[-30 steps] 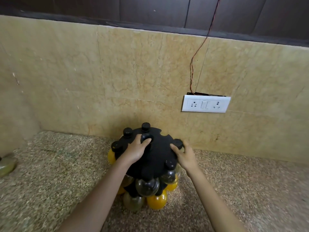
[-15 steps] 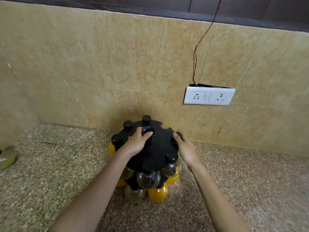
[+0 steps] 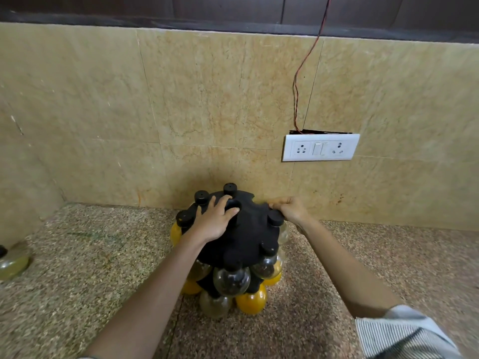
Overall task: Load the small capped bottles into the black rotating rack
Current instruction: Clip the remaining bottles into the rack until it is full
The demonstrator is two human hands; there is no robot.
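The black rotating rack (image 3: 248,237) stands on the counter by the wall. Several small capped bottles hang in its rim slots, among them a clear one (image 3: 231,281) at the front and a yellow one (image 3: 251,301) lower down. My left hand (image 3: 213,221) lies on top of the rack with thumb and fingers curled around the central knob. My right hand (image 3: 291,209) grips the rack's far right rim with curled fingers, just behind a black cap (image 3: 275,218). One loose capped bottle (image 3: 13,263) with pale contents sits at the far left.
The speckled granite counter (image 3: 363,255) runs left and right of the rack. A tiled wall stands close behind it, with a white socket plate (image 3: 321,147) and a red wire (image 3: 298,81) above.
My right hand has slid along the rim toward the wall, past the right-hand cap. My left hand has stayed on the knob. The view has shifted slightly.
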